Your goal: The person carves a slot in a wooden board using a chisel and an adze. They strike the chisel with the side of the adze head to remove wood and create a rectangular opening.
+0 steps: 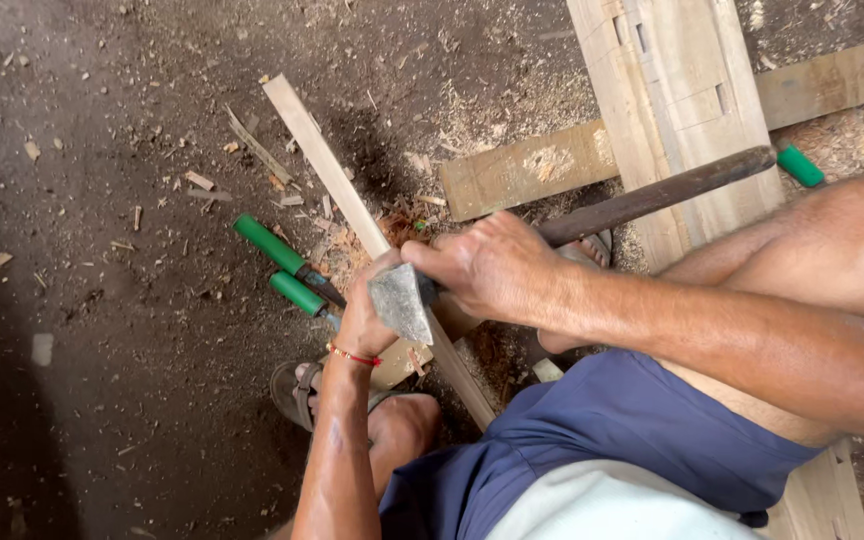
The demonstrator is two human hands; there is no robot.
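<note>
My right hand (497, 268) grips a dark wooden handle (667, 193) close to its grey metal axe head (400, 300). The blade points down at a long thin wooden strip (322, 165) that lies diagonally on the dirt. My left hand (367, 315), with a red thread bracelet on the wrist, holds that strip just behind the axe head. Reddish wood chips lie around the cutting spot.
Two green-handled tools (282, 262) lie on the ground left of the strip. A notched wooden beam (677, 90) and a cross plank (527, 168) lie at the upper right, with another green handle (800, 166). My sandalled foot (297, 388) rests on the sawdust-covered ground.
</note>
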